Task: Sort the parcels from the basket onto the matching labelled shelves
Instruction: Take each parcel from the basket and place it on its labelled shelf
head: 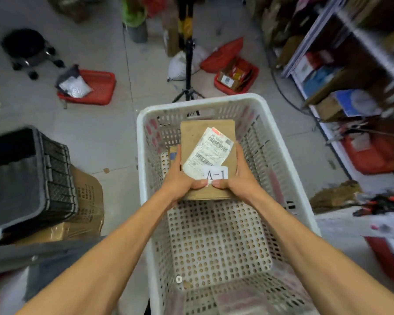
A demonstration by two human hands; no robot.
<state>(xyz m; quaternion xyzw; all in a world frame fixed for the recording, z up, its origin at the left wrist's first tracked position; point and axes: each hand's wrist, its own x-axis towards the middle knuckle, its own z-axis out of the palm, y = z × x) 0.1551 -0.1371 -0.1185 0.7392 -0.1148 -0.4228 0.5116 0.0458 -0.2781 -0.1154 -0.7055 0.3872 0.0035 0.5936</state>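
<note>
A grey tiled floor [114, 137] with storeroom clutter lies all around. The left hand [182, 180] and right hand [234, 180] grip one brown parcel [205, 135] by its opposite edges. Their fingers curl round it and both thumbs press by its "A-1" label [216, 175]. The parcel sits within the white basket [143, 155]. Shelves [350, 87] stand beyond the right hand, and a red tray [100, 87] lies beyond the left.

Only the person's arms and hands show. The left forearm [114, 242] and right forearm [305, 242] are bare along their whole visible length, slim and smooth-surfaced. The left hand [182, 179] and right hand [238, 178] are likewise uncovered, each with a short, trimmed thumbnail in view; wrist bones and knuckles show as soft ridges under the skin.
</note>
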